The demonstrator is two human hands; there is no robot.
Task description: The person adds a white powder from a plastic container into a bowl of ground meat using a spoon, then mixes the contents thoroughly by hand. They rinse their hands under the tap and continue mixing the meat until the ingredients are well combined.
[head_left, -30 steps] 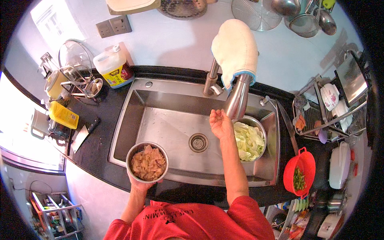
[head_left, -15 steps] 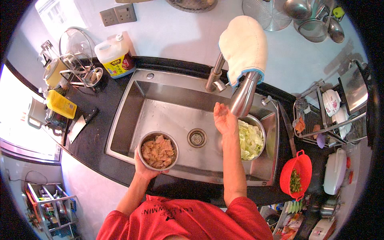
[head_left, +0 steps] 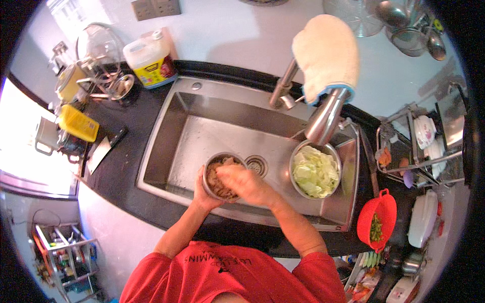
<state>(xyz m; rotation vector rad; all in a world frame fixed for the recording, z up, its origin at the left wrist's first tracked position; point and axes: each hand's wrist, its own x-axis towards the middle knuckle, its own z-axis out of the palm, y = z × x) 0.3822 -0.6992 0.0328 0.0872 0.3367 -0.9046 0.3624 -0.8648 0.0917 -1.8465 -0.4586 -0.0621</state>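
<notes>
A round steel bowl (head_left: 244,160) hangs over the near part of the sink, to the left of the drain. In it lie pale brown meat pieces (head_left: 214,181). My left hand (head_left: 203,196) is wrapped round the bowl's left side and underside. Across the bowl's right side reaches my right hand (head_left: 246,184), its fingers over the meat and smeared by motion. Whether those fingers hold or touch any meat cannot be made out. A second steel bowl (head_left: 337,174) of cut pale green cabbage (head_left: 316,172) stands in the sink on the right.
Over the steel sink (head_left: 160,146) rises a tap (head_left: 323,121) topped by a cream mitt (head_left: 326,55). A cleaver (head_left: 101,154) and a plastic jug (head_left: 150,60) occupy the left counter. A red strainer (head_left: 365,224) with chopped greens and a dish rack (head_left: 404,166) stand right.
My right hand has come down from beside the tap to the meat bowl. The bowl, in my left hand, has shifted right and slightly away from me, toward the drain.
</notes>
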